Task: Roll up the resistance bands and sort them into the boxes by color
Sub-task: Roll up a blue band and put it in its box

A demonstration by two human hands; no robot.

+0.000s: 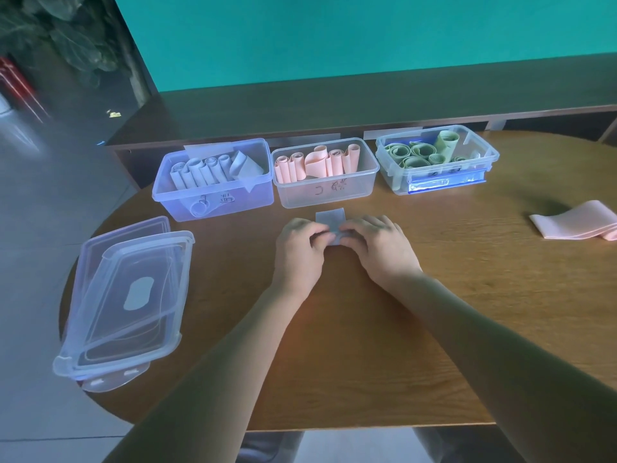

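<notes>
- Two hands work mid-desk: left hand (pixel 298 246) and right hand (pixel 376 246) both pinch a blue-grey resistance band (pixel 330 225), fingers curled on its near, rolled end; far end lies flat on the desk (pixel 434 295).
- Far edge, left to right: blue box (pixel 213 198) with blue-grey rolls, clear box (pixel 325 192) with pink rolls, third box (pixel 437 182) with green rolls.
- Pink band (pixel 572 223) lies unrolled at right edge.
- Stacked lids (pixel 127 302) overhang left edge.
</notes>
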